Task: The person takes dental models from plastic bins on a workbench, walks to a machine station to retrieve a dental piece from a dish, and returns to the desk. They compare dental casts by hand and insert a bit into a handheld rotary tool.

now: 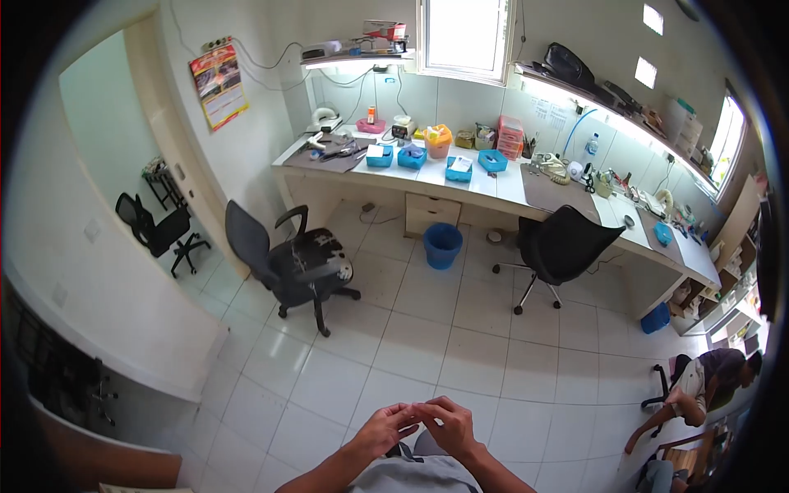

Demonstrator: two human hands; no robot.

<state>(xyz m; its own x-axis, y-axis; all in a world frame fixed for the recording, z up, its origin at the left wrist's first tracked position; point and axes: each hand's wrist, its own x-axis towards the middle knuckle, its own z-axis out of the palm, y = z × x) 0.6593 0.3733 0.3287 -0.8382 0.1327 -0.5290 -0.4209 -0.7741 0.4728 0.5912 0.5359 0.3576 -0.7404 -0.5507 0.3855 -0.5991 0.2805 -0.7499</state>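
Low in the view, in front of my grey shirt [411, 475], my two hands meet at their fingertips. My left hand [386, 430] has its fingers bent and pressed together toward the right one. My right hand [449, 424] is curled, with thumb and fingers pinched against the left fingertips. Whatever lies between them, if anything, is too small to make out. Both hands are held above the white tiled floor [341, 380], away from the furniture.
A long workbench [386, 178] with blue trays [412, 158] and tools runs along the far wall. Before it stand a worn black chair [304, 256], another black chair [567, 244] and a blue bin [443, 245]. A seated person [708, 380] bends at the right; a doorway opens left.
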